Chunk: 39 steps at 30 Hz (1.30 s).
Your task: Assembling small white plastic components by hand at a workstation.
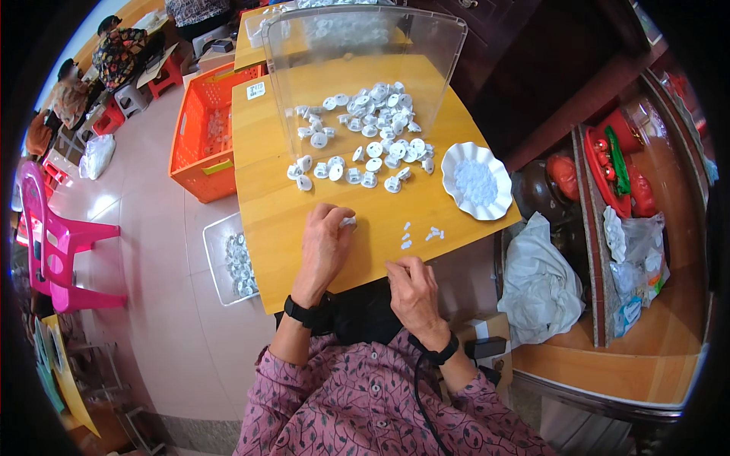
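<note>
My left hand is over the near part of the yellow wooden table, its thumb and fingers pinched on a small white plastic part mostly hidden by the fingers. By the table's near edge, my right hand has its fingers curled together; what they hold, if anything, is too small to make out. Several tiny white plastic pieces lie beyond my right hand. Farther off, many round white plastic parts are spread and heaped at the mouth of a clear plastic bin.
A white scalloped dish of tiny pale pieces stands at the table's right edge. Left of the table are an orange crate and a clear tub on the floor. A pink chair stands farther left. Shelves flank the right side.
</note>
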Each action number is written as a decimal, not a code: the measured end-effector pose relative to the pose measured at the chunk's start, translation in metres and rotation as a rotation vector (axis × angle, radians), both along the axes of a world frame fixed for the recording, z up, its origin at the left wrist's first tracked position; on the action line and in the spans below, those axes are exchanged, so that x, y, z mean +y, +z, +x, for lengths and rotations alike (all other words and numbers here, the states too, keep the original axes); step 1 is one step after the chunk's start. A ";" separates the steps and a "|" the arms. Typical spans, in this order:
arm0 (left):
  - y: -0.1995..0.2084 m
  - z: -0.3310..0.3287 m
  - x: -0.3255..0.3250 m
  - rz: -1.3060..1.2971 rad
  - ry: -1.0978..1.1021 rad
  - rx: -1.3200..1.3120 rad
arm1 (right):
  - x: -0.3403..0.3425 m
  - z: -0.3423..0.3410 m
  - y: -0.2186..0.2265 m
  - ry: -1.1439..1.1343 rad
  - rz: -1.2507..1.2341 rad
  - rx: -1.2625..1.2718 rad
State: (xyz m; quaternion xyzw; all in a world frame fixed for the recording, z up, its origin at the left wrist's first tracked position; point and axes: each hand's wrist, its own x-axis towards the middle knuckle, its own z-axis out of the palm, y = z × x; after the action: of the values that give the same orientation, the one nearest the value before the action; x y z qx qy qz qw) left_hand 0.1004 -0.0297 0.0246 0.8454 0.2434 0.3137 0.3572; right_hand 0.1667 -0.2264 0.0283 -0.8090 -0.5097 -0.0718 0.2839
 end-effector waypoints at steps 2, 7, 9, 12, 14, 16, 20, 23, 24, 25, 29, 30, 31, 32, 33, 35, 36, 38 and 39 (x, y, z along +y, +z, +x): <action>0.001 -0.007 -0.004 -0.029 0.021 0.014 | 0.000 -0.003 0.010 0.008 -0.008 0.052; 0.003 -0.021 -0.015 -0.031 0.072 0.032 | -0.002 0.000 -0.001 0.034 0.030 -0.009; 0.000 -0.024 -0.017 -0.020 0.076 0.021 | -0.001 0.000 -0.002 0.041 0.051 -0.029; -0.005 -0.027 -0.019 -0.012 0.100 -0.061 | 0.000 0.001 -0.003 0.025 0.032 -0.027; -0.004 -0.027 -0.025 -0.027 0.143 -0.113 | 0.000 0.000 -0.007 -0.022 0.113 0.125; -0.002 -0.029 -0.032 -0.041 0.188 -0.163 | -0.001 -0.004 -0.003 -0.053 0.155 0.408; 0.005 -0.039 -0.049 -0.100 0.159 -0.211 | 0.004 -0.009 0.003 -0.112 0.278 1.049; 0.004 -0.041 -0.060 -0.166 0.117 -0.226 | 0.010 -0.010 0.010 -0.108 0.377 1.168; 0.001 -0.042 -0.061 -0.157 0.090 -0.244 | 0.012 -0.011 0.011 -0.105 0.375 1.169; -0.001 -0.042 -0.061 -0.148 0.062 -0.263 | 0.012 -0.011 0.012 -0.105 0.355 1.143; -0.007 -0.044 -0.052 -0.159 0.123 -0.195 | 0.012 -0.010 0.009 -0.078 0.290 1.074; -0.007 -0.044 -0.051 -0.159 0.123 -0.195 | 0.012 -0.010 0.009 -0.078 0.290 1.073; -0.005 -0.045 -0.050 -0.178 0.128 -0.184 | 0.012 -0.010 0.009 -0.086 0.286 1.087; -0.003 -0.046 -0.049 -0.197 0.133 -0.173 | 0.013 -0.010 0.009 -0.094 0.283 1.100; -0.003 -0.047 -0.049 -0.196 0.133 -0.172 | 0.013 -0.010 0.009 -0.094 0.283 1.100; -0.002 -0.049 -0.051 -0.214 0.092 -0.154 | 0.015 -0.012 0.009 -0.105 0.303 1.106; -0.001 -0.048 -0.053 -0.215 0.092 -0.154 | 0.015 -0.012 0.009 -0.105 0.303 1.107; 0.001 -0.046 -0.058 -0.322 0.010 -0.169 | 0.016 -0.012 0.007 -0.096 0.305 1.109; -0.001 -0.043 -0.060 -0.322 0.011 -0.168 | 0.016 -0.012 0.005 -0.096 0.304 1.110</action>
State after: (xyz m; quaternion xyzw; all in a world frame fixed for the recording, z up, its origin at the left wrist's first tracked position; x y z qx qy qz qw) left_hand 0.0571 -0.0896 0.0240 0.7466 0.2644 0.3424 0.5054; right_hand 0.1552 -0.2102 0.0336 -0.6979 -0.2311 0.2780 0.6183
